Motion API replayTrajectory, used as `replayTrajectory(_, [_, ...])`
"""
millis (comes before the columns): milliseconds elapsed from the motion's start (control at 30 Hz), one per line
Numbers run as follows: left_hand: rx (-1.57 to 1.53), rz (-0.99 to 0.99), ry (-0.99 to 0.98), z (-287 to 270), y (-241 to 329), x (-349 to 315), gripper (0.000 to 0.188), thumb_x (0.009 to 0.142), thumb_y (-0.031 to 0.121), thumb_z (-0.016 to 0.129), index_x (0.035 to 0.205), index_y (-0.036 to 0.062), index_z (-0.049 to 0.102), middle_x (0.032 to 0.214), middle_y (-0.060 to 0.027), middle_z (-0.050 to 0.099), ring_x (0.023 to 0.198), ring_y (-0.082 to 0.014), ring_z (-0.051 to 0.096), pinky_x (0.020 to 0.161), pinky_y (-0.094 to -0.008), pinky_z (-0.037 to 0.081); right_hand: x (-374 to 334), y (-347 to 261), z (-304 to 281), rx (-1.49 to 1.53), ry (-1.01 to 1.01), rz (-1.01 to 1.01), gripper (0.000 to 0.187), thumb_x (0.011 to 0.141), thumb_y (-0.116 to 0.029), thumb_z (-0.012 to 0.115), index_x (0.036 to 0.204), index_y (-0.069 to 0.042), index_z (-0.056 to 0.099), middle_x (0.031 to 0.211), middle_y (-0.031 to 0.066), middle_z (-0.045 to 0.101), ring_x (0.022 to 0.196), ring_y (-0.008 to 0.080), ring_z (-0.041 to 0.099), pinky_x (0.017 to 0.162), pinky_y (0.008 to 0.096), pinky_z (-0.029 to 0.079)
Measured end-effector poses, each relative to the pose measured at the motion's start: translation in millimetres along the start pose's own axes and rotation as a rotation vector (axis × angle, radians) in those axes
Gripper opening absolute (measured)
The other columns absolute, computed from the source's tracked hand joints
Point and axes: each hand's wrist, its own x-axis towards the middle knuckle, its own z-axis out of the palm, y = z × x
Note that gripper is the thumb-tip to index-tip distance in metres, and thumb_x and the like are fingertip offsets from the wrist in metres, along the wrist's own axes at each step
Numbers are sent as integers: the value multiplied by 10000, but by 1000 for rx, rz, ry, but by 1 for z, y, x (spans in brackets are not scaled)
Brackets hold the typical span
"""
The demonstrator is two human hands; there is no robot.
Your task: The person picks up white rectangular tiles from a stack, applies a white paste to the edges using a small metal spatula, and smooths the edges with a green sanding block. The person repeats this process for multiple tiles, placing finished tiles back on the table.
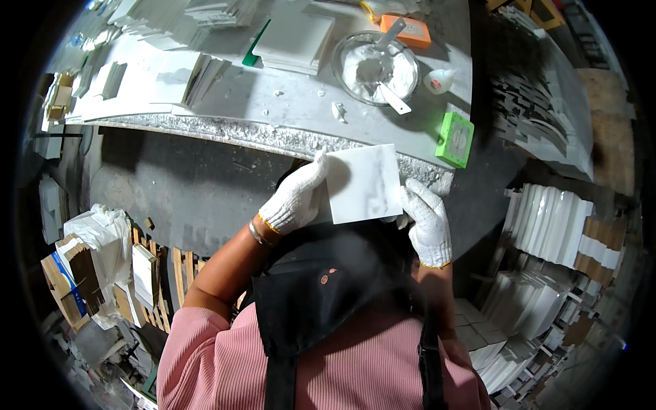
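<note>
A square white marble tile (363, 183) with grey veining is held in front of me, close to the table's near edge. My left hand (295, 195), in a white knit glove, is closed on the tile's left edge, its thumb along the upper corner. On the opposite edge, my right hand (426, 220), gloved the same way, grips with its fingers at the side. The fingers under the tile are hidden. Beyond it on the table stands a metal bowl (339, 80) of white powder or paste, with a scraper (393, 31) and a white-handled tool (395, 100) in it.
On the worktable (287, 102) are a tile stack (294, 34), leaning tiles (174, 78), an orange box (410, 31), a green block (455, 140) and a small white cup (439, 80). Tile stacks (547, 222) stand at right; a wooden pallet (181, 270) and wrapped boxes (96, 253) at left.
</note>
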Motion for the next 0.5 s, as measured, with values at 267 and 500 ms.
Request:
replayTrajectory(267, [-32,-198,-235,19,16,1,1043,908,792,319,1490,-73,314,1526,-203,402,1390,-318,423,1144,-479,341,1,6,-1,140,29,-82,267,959,-65,577,1156,104,643,939,148,711,673,160,644,583,251,492])
replayTrajectory(500, [-169,-218,-293,11,8,9,923,973,722,252,1469,-47,374,1488,-147,465,1360,-253,439,1143,-367,320,0,-3,1,155,-2,-97,253,945,26,555,1169,81,659,1008,180,699,688,176,650,573,274,517])
